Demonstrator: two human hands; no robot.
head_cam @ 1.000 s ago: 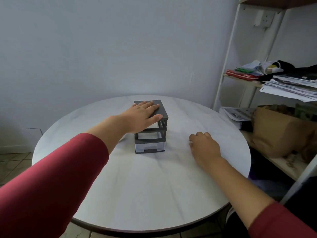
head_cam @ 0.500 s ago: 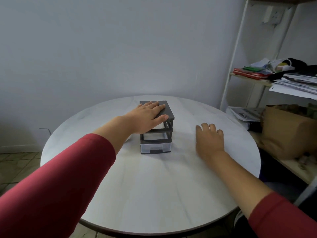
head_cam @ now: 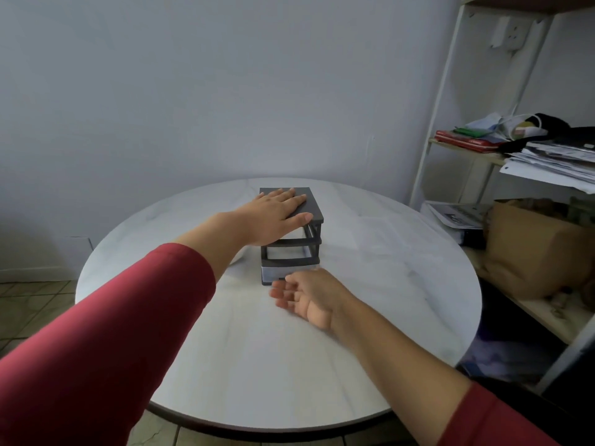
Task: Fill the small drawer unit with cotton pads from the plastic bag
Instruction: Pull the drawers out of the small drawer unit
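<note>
Toward the far middle of the round white counter (head_cam: 257,365): the small drawer unit (head_cam: 310,204), upright, dark grey frame, flat dark top. Upper slots open at the front, see-through to the back. In the lowest slot, a clear drawer (head_cam: 273,272), pushed in or nearly so.

On the unit's top, the left hand (head_cam: 273,214), palm down, lying flat. Fingers (head_cam: 289,196) straight and close together, reaching toward the far edge, thumb out along the near right corner. Nothing gripped, only pressed on.

Just in front of the clear drawer, the right hand (head_cam: 310,296), low over the counter, palm turned toward the left, blurred. Fingers (head_cam: 283,294) loosely spread and slightly bent, pointing left, nothing between them. Touching the drawer front or just short of it: cannot tell.

Red sleeves on both forearms, pushed back from the wrists.

Left of the unit's base, a pale shape mostly hidden under the left forearm, not clear enough to name. On the counter right of the unit, a faint flat outline, too dim to identify.

Behind the counter, a plain pale wall (head_cam: 225,91). At the right, a white-framed shelf (head_cam: 463,153) with red books (head_cam: 467,144), a loose stack of papers (head_cam: 553,165) and, one level down, a brown paper bag (head_cam: 528,249). Lower left, tiled floor (head_cam: 29,304).
</note>
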